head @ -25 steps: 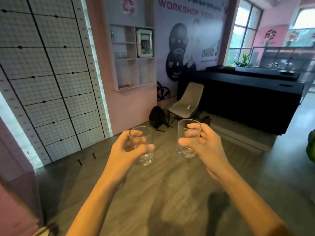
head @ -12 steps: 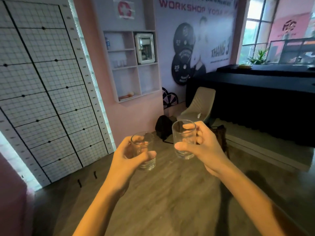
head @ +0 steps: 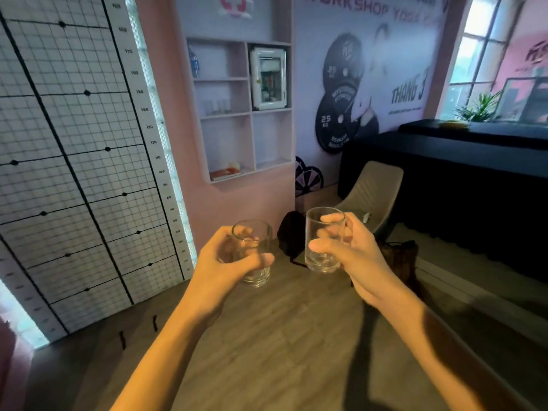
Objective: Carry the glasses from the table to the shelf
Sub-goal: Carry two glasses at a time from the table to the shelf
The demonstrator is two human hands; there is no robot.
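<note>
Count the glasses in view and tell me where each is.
2 for sure: a glass in the left hand, a second glass in the right hand. Blurred shapes on the shelf, middle-left compartment, may be more, too faint to count.

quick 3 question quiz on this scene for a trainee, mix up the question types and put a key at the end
1. True or false: the left hand grips the left glass and the right hand grips the right glass.
2. Which compartment of the wall shelf already holds small glasses? A top left; B middle left; C bottom right.
3. Fill in: the left glass and the right glass are ___ (touching / apart).
Key: 1 true; 2 B; 3 apart.
</note>
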